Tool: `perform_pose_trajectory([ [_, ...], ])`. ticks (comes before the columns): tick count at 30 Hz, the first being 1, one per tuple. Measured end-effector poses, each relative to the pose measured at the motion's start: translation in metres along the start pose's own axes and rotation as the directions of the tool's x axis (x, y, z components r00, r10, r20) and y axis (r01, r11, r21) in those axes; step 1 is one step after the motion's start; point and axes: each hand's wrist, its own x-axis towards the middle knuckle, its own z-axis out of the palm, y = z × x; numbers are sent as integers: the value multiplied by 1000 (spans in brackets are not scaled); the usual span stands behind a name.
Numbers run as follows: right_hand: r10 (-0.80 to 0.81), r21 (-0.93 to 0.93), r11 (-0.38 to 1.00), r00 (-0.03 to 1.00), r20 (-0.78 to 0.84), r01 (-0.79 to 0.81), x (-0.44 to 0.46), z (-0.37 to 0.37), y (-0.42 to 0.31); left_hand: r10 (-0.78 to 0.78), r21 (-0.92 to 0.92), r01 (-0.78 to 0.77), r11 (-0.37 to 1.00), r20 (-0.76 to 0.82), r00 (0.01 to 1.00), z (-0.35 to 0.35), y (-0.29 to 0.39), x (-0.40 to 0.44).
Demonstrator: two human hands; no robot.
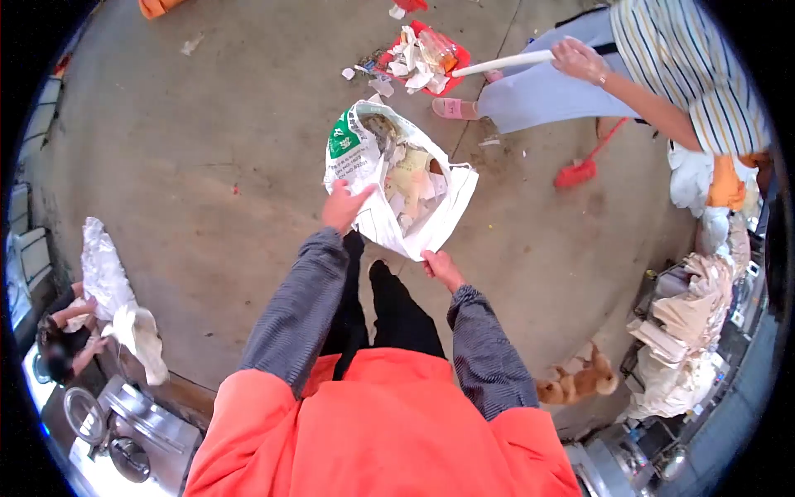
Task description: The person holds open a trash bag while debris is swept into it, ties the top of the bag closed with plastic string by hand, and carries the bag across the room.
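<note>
A white woven sack (pixel 397 236) with a green printed patch hangs in front of me, its mouth held wide. Inside lie crumpled paper scraps (pixel 407 178) and other litter. My left hand (pixel 344 207) is closed on the sack's left edge, while my right hand (pixel 444 269) pinches the rim at the lower right. Just beyond the sack, a red dustpan (pixel 461 60) heaped with paper rubbish is held by its white handle (pixel 505 63) in another person's hand (pixel 578 60).
A red broom (pixel 577 173) touches the floor at right. A brown dog (pixel 580 379) is at lower right, near piled cardboard and bags (pixel 691 323). Another person (pixel 70 331) sits at left beside white sacking (pixel 108 269). Metal cookware (pixel 132 422) stands lower left.
</note>
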Motion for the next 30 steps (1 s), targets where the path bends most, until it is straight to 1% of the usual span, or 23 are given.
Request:
perform_pose_trajectory([
  [1,14,-52,999,1000,14,-13,0,0,-3,92,113,-86,990,-46,995,18,1,12],
  [2,38,-78,996,999,8,-38,-1,2,-4,67,88,-63,994,-37,997,30,-1,21],
  [4,20,-33,999,1000,-8,-20,3,5,-1,-98,308,37,951,187,977,45,-6,41],
  [5,41,-46,998,999,-12,-42,5,6,-2,-86,355,-9,935,252,964,44,-12,46],
  [6,48,-46,998,999,-9,-49,8,7,1,-93,357,-4,934,254,963,41,-27,48],
  [7,86,-19,996,996,-28,-87,7,8,0,-148,-72,172,982,264,953,33,-40,44],
  [8,119,11,993,992,-47,-118,7,9,-2,-187,-482,312,818,291,938,22,-53,38],
  [9,134,94,987,990,-38,-130,5,10,-5,-229,-622,332,709,243,943,7,-62,22],
  [10,128,98,988,991,-39,-124,0,13,-12,-275,-748,329,577,202,940,-7,-70,1],
  [12,151,108,984,986,-76,-142,-9,18,-30,-434,-807,416,419,224,873,-33,-73,-34],
  [13,207,85,976,975,-79,-200,-2,16,-34,-434,-819,421,390,240,868,-35,-81,-43],
  [14,204,83,977,976,-78,-198,2,10,-40,-434,-829,428,360,257,863,-37,-87,-50],
  [16,64,-84,992,940,-335,-97,4,-3,-59,-435,-811,448,377,272,858,-45,-82,-52],
  [17,51,-94,992,940,-336,-87,1,-9,-68,-408,-804,438,403,271,872,-44,-81,-49],
  [18,26,-115,990,903,-429,-83,2,-19,-78,-376,-799,423,427,268,887,-44,-75,-44],
  [19,-6,-133,988,854,-521,-73,1,-26,-90,-372,-800,384,461,218,902,-42,-67,-43],
  [20,-35,-143,989,848,-528,-49,13,-33,-89,-350,-812,363,457,211,913,-42,-61,-40],
  [22,-314,-411,906,809,-497,99,53,-47,-61,-343,-816,338,469,185,921,-38,-66,-30],
  [23,-328,-425,896,837,-438,129,41,-42,-72,-360,-796,354,491,184,914,-40,-67,-27],
  [24,-349,-430,891,828,-439,147,30,-41,-82,-343,-840,291,458,135,930,-40,-65,-30],
  [26,-272,-205,957,882,-384,206,10,-38,-86,-343,-891,198,408,51,938,-49,-50,-36],
  [28,-263,-179,961,894,-362,210,3,-34,-89,-271,-863,158,480,26,962,-65,-39,-32],
  [30,-230,70,964,936,-267,257,7,-34,-87,-267,-855,116,506,-28,963,-72,-20,-26],
])
